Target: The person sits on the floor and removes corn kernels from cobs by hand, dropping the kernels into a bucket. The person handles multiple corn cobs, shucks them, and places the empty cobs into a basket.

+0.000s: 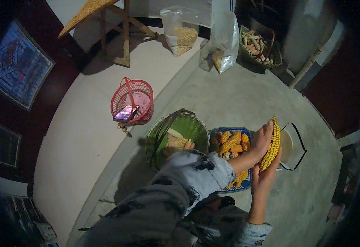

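Observation:
Tilted upright between my hands is an ear of yellow corn (pixel 271 147), its kernel rows showing. My left hand (pixel 261 140) lies along its left side near the upper part. My right hand (pixel 268 173) wraps the lower part from below and the right. Directly behind the ear is a pale bucket (pixel 287 143) with a black handle, partly hidden by the corn and my hands. Left of my hands sits a blue plastic basket (pixel 250 185) of orange-yellow corn ears (pixel 231 143), my left forearm passing over it.
A green woven basket (pixel 195 126) holds kernels and a pale cob (pixel 175 133). A phone (pixel 124 113) rests on a red plastic basket (pixel 149 89). Behind stand plastic bags of kernels (pixel 184 38), a basket of cobs (pixel 255 43) and a wooden stand (pixel 126 37). A floor ledge (pixel 118 156) runs diagonally.

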